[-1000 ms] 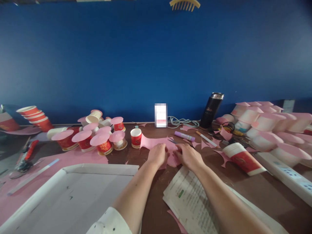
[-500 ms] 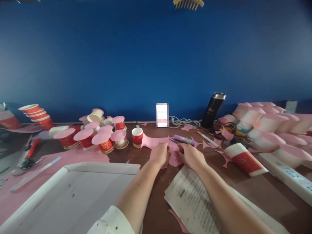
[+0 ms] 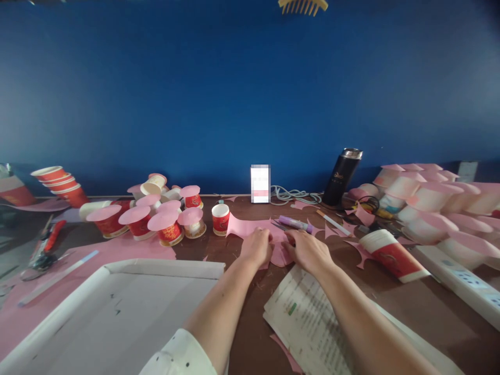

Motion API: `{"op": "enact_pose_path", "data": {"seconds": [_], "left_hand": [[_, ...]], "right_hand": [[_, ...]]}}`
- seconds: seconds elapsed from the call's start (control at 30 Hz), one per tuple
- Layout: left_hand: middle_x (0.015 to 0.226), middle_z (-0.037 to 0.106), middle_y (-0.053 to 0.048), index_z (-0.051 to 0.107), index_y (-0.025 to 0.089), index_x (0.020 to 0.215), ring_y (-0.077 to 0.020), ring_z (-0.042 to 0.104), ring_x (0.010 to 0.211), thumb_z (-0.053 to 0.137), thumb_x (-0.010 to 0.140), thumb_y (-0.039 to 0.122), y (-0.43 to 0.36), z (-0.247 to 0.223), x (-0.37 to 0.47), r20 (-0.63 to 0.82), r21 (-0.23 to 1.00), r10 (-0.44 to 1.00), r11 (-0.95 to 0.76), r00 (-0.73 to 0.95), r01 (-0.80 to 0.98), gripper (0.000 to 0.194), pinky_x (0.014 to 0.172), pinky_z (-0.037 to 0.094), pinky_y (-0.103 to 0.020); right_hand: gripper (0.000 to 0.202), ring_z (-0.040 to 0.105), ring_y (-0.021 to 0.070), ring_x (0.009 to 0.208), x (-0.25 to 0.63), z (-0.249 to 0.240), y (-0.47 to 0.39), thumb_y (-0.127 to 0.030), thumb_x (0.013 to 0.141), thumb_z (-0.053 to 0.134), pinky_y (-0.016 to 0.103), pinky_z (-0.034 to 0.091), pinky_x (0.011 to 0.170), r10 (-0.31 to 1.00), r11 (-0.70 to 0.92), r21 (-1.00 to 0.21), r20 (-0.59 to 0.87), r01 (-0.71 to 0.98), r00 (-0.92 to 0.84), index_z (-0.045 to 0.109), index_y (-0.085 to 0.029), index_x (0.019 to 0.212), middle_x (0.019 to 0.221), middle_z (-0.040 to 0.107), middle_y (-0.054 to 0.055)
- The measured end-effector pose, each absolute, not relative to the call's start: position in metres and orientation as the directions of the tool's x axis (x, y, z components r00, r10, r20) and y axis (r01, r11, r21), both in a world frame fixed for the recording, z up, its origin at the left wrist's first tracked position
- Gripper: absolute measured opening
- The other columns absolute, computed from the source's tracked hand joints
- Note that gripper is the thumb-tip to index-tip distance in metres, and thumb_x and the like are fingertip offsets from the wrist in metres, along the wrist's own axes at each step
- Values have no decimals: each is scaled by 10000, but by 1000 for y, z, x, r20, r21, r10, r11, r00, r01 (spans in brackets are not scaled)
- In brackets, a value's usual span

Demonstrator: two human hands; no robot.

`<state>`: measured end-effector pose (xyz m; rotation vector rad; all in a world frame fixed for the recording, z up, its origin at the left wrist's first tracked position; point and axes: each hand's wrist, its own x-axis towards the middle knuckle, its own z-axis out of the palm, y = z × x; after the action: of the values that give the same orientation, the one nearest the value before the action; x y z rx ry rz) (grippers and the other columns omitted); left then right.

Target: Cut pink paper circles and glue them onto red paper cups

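A sheet of pink paper with curved cut edges lies on the brown table between my hands. My left hand is closed on it, fingers curled down over the sheet. Across from it, my right hand is closed round scissors; their thin metal blades point up and left over the paper, and most of the handles are hidden by the fingers. Just beyond the right hand lies a purple marker-like tube. A red paper cup stands left of the sheet.
Paper cups topped with pink discs cluster at left; more are piled at right. Nearby are a white box lid, printed sheets, a black flask, a lying cup, a power strip and a phone.
Both hands stay at the pink paper in almost the same place. My right hand shifts very slightly; nothing is let go.
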<state>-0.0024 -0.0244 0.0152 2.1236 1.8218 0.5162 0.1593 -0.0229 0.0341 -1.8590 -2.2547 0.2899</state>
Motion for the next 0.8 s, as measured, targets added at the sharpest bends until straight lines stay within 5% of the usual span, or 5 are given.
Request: {"op": "enact_pose_path", "data": {"seconds": [0.4, 0.63, 0.8], "left_hand": [[1082, 617, -86, 621, 204, 991, -207, 616, 950, 560, 815, 284, -25, 20, -2, 57, 461, 989, -147, 136, 875, 203, 810, 466, -296], [1081, 614, -87, 624, 207, 991, -211, 623, 918, 547, 819, 299, -24, 17, -3, 61, 453, 988, -157, 145, 878, 209, 784, 473, -305], [1078, 615, -76, 628, 220, 976, -204, 623, 908, 550, 815, 315, -25, 17, -3, 66, 467, 989, -151, 135, 871, 203, 775, 470, -297]], "right_hand": [[429, 618, 258, 1000, 158, 28, -17, -484, 877, 437, 364, 460, 773, 981, 194, -314, 72, 929, -181, 578, -277, 1226, 1193, 627, 80], [395, 640, 234, 940, 164, 18, -7, -474, 838, 517, 313, 459, 767, 978, 209, -483, 99, 850, -184, 662, -241, 1121, 1008, 709, 65], [325, 645, 196, 720, 166, 21, -8, -484, 809, 544, 278, 429, 633, 977, 207, -494, 67, 845, -200, 742, -232, 861, 745, 711, 40]]}}
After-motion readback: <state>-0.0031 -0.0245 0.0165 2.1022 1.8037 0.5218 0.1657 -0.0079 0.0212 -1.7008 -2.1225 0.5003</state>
